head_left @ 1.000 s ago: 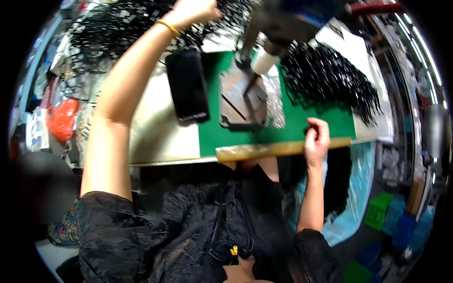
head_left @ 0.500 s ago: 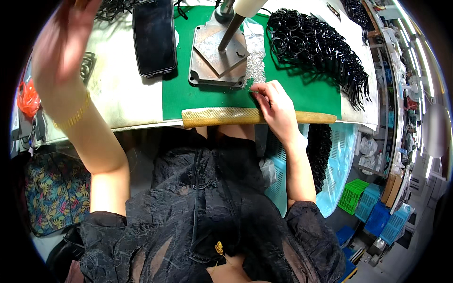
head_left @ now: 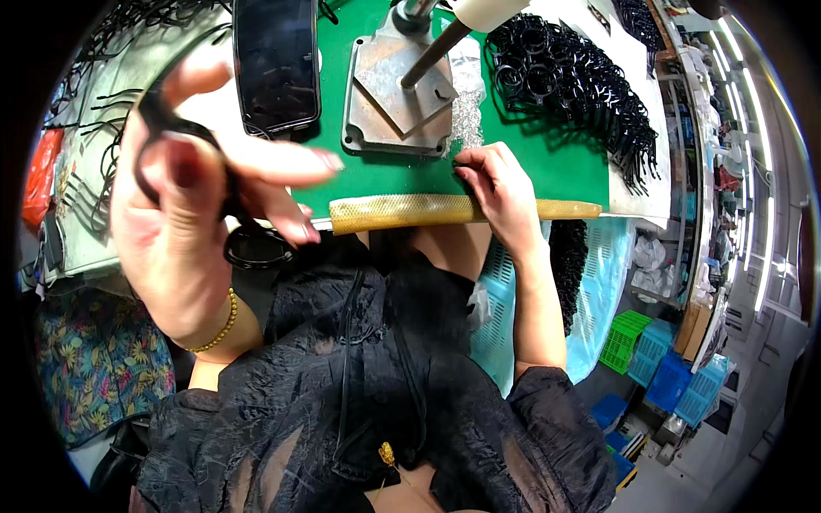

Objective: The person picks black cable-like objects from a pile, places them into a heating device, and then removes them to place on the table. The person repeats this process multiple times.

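My left hand (head_left: 181, 244), with a gold bracelet at the wrist, is raised close in at the left. Its fingers are wrapped around a black eyeglass frame (head_left: 155, 111), partly hidden by the palm and fingers. My right hand (head_left: 509, 201) rests at the near side of the green mat (head_left: 393, 178), thumb and fingertips pinched together. Whatever lies in that pinch is too small to name. Just beyond those fingertips is a heap of tiny silvery pieces (head_left: 467, 128). Left of the heap stands a metal bench press (head_left: 363, 98) with a square plate and a slanting rod.
A dense row of black eyeglass frames (head_left: 569, 90) lies at the right. A black phone (head_left: 275, 68) stands left of the press. More black frames lie at far left. A yellowish mesh roll (head_left: 402, 214) lines the table's front edge; below it hangs a blue bag (head_left: 603, 274).
My left hand has come down and nearer from the upper left, now with a black eyeglass frame in it. My right hand stays by the silvery heap, still pinched.
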Motion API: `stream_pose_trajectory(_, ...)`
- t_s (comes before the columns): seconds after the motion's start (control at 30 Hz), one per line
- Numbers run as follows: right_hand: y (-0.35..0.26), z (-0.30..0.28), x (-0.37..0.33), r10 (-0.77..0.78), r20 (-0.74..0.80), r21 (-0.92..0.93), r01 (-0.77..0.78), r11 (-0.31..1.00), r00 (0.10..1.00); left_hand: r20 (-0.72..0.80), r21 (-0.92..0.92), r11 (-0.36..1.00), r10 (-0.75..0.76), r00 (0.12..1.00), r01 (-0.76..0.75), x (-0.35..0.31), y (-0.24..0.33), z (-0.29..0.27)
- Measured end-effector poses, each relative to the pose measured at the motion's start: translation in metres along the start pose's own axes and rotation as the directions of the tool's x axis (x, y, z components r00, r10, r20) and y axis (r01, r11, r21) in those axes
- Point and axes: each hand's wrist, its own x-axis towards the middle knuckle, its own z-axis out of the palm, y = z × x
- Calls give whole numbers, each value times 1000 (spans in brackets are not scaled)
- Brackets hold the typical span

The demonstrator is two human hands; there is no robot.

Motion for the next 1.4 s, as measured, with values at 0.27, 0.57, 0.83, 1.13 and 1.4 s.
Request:
stream_pose_trajectory(0.27, 2, 10, 3, -136, -91, -295, 103, 950, 987, 284, -104, 952, -249, 926, 288, 9, -3, 30)
stream_pose_trajectory(0.57, -83, -48, 75, -96, 69, 744, 13, 668, 993, 567, -321, 656, -444, 693, 683, 20, -11, 51)
stream_pose_trajectory(0.83, -82, -53, 90, -198, 16, 558, 156, 815, 980, 417, -386, 714, -430, 801, 584, 14, -10, 73)
stream_pose_trajectory(1.13, -80, -59, 98, -326, -54, 556, 300, 775, 944, 416, -456, 702, -375, 828, 547, 12, -16, 76)
stream_pose_trajectory(1.4, -103, -44, 88, 22, -16, 701, -4, 713, 1000, 540, -417, 678, -350, 765, 605, 23, -22, 56)
